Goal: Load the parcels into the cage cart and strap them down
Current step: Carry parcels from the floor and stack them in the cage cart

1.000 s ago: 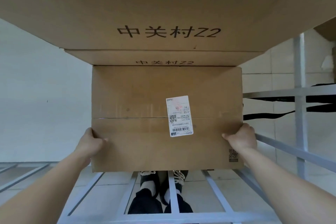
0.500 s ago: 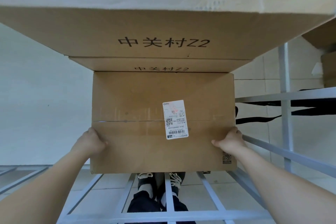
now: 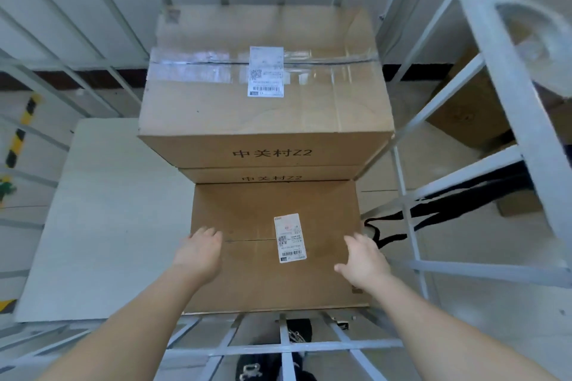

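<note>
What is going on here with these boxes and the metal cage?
A person is loading cardboard parcels into a metal cage cart. The left hand and right hand are open, fingers spread, over the low front box, gripping nothing. Behind it, the taped top box sits on a second box. A black strap hangs at the cart's right side, not yet across the parcels.

Bright, cool, even light with soft, faint shadows. Glare streaks the clear tape on the top brown cardboard box. Grey metal cage bars bow at the edges and smear with blur on the right.
</note>
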A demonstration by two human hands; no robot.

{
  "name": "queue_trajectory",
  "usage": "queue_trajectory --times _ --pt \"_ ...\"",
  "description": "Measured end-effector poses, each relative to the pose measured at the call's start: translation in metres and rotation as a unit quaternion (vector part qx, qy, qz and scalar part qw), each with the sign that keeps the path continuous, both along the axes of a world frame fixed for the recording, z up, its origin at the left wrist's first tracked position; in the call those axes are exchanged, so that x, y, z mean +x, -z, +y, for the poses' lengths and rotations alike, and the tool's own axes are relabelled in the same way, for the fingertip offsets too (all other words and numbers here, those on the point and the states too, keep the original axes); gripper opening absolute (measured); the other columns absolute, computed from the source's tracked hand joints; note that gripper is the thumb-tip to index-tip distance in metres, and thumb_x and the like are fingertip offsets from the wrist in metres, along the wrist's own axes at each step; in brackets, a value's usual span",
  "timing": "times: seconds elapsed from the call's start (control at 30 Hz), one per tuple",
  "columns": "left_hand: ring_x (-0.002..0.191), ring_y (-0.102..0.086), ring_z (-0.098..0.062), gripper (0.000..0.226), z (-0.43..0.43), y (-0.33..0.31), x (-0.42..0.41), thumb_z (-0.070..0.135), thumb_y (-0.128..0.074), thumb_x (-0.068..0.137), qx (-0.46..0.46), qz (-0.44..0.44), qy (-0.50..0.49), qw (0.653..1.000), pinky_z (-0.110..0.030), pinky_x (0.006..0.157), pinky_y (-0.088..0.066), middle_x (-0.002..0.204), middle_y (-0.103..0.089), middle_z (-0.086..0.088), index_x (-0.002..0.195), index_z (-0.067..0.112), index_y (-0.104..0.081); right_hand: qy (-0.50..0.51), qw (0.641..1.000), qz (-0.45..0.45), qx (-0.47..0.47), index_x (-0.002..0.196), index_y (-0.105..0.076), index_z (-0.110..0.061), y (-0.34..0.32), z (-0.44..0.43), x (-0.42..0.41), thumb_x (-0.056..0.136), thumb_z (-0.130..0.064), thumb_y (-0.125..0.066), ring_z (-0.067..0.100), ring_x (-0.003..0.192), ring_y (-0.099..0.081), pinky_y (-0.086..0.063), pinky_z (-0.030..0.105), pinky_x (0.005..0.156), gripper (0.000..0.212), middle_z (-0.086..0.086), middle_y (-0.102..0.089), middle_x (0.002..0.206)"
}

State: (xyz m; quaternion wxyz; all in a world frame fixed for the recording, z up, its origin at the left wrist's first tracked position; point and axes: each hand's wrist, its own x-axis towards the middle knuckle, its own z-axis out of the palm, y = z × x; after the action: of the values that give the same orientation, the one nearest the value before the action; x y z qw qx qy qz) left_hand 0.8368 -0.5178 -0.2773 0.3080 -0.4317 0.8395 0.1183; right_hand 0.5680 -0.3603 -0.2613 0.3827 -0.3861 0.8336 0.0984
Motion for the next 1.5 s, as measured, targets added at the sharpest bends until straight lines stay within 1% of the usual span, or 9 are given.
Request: queue_trajectory --times 0.13,0.27,0.4,0.53,0.77,0.93,1.27,1.37,1.5 --pt "0.133 -0.039 -0.022 0.032 0.01 -0.053 -0.009 0.023 -0.047 0.092 -0.029 0.025 0.057 0.998 -0.037 0.106 -0.034 0.133 -0.05 0.0 0.123 0.016 -0.051 -0.007 0.999 0.013 -0.036 0.152 -0.028 -0.016 -0.061 0.008 0.012 0.093 -0.039 -0.063 0.023 0.151 -0.009 -0.021 0.041 0.12 0.072 0.004 -0.019 0.162" --pt "0.122 -0.047 -0.022 0.028 0.021 -0.114 -0.017 0.02 -0.05 0.088 -0.05 0.061 0.087 0.993 -0.035 0.096 -0.044 0.121 -0.054 0.0 0.116 0.017 -0.052 -0.009 0.998 0.029 -0.062 0.149 -0.032 -0.016 -0.128 0.028 0.025 0.093 -0.042 -0.06 0.023 0.147 -0.02 -0.027 0.041 0.117 0.068 0.004 -0.029 0.156" --pt "0.124 -0.048 -0.02 0.04 0.032 -0.184 -0.034 0.033 -0.052 0.091 -0.089 0.092 0.128 0.984 -0.035 0.095 -0.044 0.127 -0.053 0.001 0.128 0.018 -0.049 0.001 0.992 0.062 -0.111 0.147 -0.037 -0.016 -0.194 0.055 0.028 0.093 -0.045 -0.059 0.024 0.139 -0.035 -0.037 0.04 0.111 0.065 0.003 -0.04 0.15" --pt "0.121 -0.051 -0.022 0.036 0.045 -0.255 -0.067 0.034 -0.053 0.094 -0.138 0.126 0.166 0.968 -0.036 0.094 -0.044 0.127 -0.055 0.001 0.126 0.018 -0.049 0.023 0.981 0.095 -0.167 0.147 -0.037 -0.017 -0.26 0.083 0.014 0.095 -0.043 -0.057 0.025 0.138 -0.037 -0.037 0.041 0.111 0.062 0.004 -0.042 0.149" --pt "0.117 -0.053 -0.023 0.033 0.082 -0.347 -0.161 0.033 -0.054 0.094 -0.174 0.197 0.223 0.939 -0.035 0.09 -0.048 0.127 -0.055 -0.001 0.124 0.018 -0.05 0.068 0.959 0.182 -0.207 0.131 -0.052 -0.019 -0.346 0.155 -0.051 0.09 -0.041 -0.059 0.025 0.118 -0.053 -0.05 0.038 0.091 0.047 0.005 -0.058 0.121" --pt "0.124 -0.049 -0.021 0.033 0.13 -0.384 -0.25 0.03 -0.05 0.094 -0.205 0.224 0.273 0.913 -0.036 0.096 -0.045 0.127 -0.056 0.0 0.124 0.017 -0.05 0.097 0.946 0.223 -0.212 0.143 -0.044 -0.018 -0.379 0.219 -0.12 0.092 -0.041 -0.057 0.026 0.134 -0.039 -0.04 0.04 0.106 0.058 0.006 -0.048 0.14" --pt "0.125 -0.048 -0.021 0.037 0.23 -0.41 -0.428 0.033 -0.051 0.095 -0.211 0.241 0.297 0.899 -0.036 0.099 -0.044 0.132 -0.054 0.0 0.128 0.016 -0.049 0.129 0.925 0.277 -0.227 0.14 -0.047 -0.019 -0.426 0.329 -0.281 0.092 -0.039 -0.058 0.024 0.133 -0.038 -0.04 0.037 0.104 0.053 0.003 -0.049 0.138" --pt "0.129 -0.044 -0.02 0.044 0.247 -0.411 -0.477 0.035 -0.051 0.095 -0.213 0.235 0.313 0.895 -0.036 0.102 -0.04 0.136 -0.051 0.0 0.134 0.016 -0.046 0.144 0.924 0.275 -0.222 0.141 -0.046 -0.02 -0.429 0.347 -0.326 0.092 -0.041 -0.059 0.023 0.133 -0.038 -0.041 0.038 0.105 0.055 0.002 -0.048 0.139" --pt "0.126 -0.046 -0.022 0.04 0.254 -0.412 -0.548 0.035 -0.051 0.095 -0.221 0.236 0.33 0.887 -0.037 0.098 -0.04 0.132 -0.052 -0.001 0.13 0.016 -0.047 0.157 0.926 0.269 -0.212 0.142 -0.045 -0.019 -0.425 0.357 -0.391 0.091 -0.041 -0.059 0.023 0.135 -0.036 -0.04 0.038 0.106 0.057 0.003 -0.047 0.141"
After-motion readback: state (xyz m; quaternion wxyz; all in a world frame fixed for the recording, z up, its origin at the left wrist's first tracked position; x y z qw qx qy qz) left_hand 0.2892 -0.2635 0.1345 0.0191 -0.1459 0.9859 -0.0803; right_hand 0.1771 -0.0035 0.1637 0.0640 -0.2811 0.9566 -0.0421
